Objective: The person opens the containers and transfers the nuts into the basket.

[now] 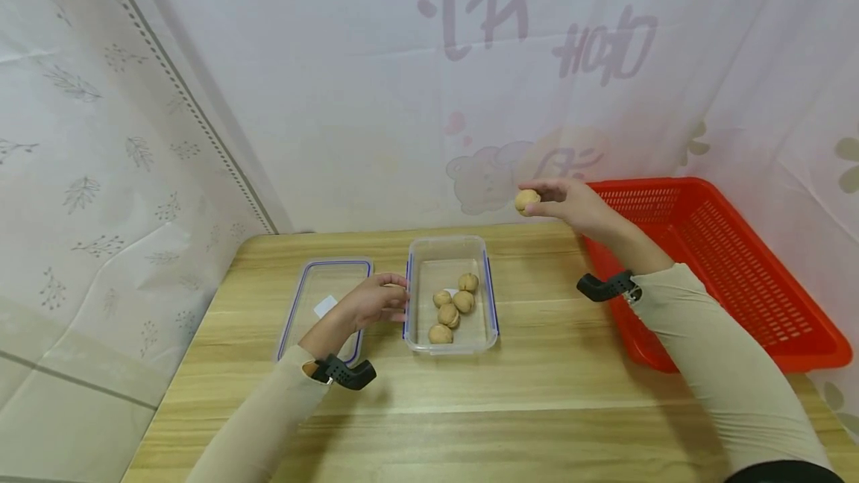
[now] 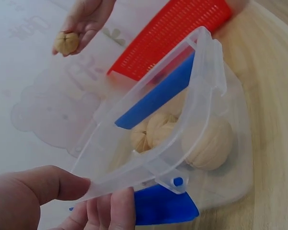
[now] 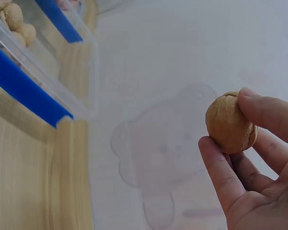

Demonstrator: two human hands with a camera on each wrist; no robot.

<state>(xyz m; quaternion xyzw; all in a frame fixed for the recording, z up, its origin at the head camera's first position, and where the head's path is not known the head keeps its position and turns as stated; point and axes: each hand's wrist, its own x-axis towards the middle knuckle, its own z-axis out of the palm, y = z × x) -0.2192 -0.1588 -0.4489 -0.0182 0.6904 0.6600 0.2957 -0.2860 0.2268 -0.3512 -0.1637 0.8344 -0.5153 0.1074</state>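
Note:
My right hand pinches a walnut between thumb and fingertips, raised above the back edge of the table. A clear plastic food container with blue side clips stands on the table, and several walnuts lie inside it. At its left side, my left hand grips the rim; in the left wrist view the thumb lies on the rim and the fingers curl beneath, by a blue clip. To the left lies the container's lid, partly hidden by that hand.
A red plastic basket with perforated walls stands at the right, partly behind my right forearm. Behind the wooden table hangs a pale printed cloth, with another patterned cloth at the left.

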